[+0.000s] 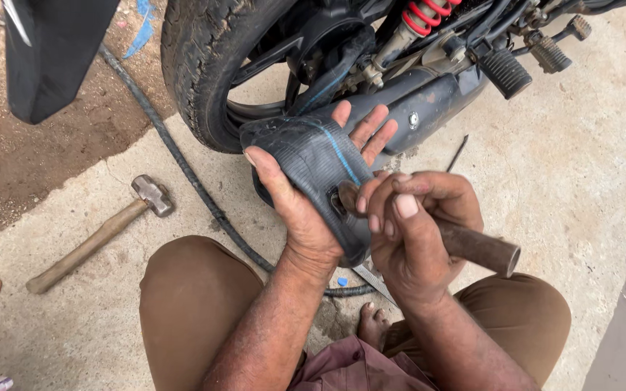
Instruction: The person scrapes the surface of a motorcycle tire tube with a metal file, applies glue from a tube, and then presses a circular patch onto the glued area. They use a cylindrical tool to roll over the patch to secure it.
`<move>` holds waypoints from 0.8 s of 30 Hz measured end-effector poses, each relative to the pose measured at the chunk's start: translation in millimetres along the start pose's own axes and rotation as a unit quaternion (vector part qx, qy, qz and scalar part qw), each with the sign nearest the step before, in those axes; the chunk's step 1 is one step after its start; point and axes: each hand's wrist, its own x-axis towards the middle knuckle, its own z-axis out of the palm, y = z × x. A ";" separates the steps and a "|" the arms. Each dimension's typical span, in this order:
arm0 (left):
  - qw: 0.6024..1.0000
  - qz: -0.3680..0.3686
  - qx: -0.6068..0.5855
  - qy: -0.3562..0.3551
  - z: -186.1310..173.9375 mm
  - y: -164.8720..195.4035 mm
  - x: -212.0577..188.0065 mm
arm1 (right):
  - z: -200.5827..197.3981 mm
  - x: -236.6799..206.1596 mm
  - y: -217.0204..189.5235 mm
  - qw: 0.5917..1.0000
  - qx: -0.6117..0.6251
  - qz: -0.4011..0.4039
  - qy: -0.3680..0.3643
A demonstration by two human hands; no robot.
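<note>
Head view: 1 camera looks down at 2 hands over bent knees.
Tube: a black inner tube [320, 163] with a thin blue line lies folded across the left palm, just in front of the tyre [201, 65].
Left hand: the left hand [306, 210] is palm up under the tube, thumb pressed over its near edge, fingers [371, 130] spread and straight behind it.
Right hand: the right hand [411, 232] is fisted around a rusty metal rod [472, 246], fingers clamped on it, the rod's end pressed against the tube.
Floor: a hammer [106, 232] with a wooden handle lies on the concrete floor [581, 166], well apart to the left; a black hose [182, 166] runs past it.
Containers: none show.
</note>
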 end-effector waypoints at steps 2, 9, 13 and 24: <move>1.000 0.007 -0.020 0.015 1.1 0.3 -0.4 | 1.3 -0.9 -0.9 0.999 0.024 0.021 0.020; 1.000 0.010 -0.006 0.001 2.6 1.4 -0.7 | 4.2 -0.1 -2.1 1.000 0.023 0.016 0.009; 0.997 0.010 -0.062 -0.052 2.5 2.8 0.1 | 6.7 -0.5 -4.9 0.999 0.028 0.015 0.008; 0.947 -0.021 -0.232 -0.220 3.4 0.5 -0.6 | 4.5 -5.3 -6.1 0.999 0.020 0.013 -0.031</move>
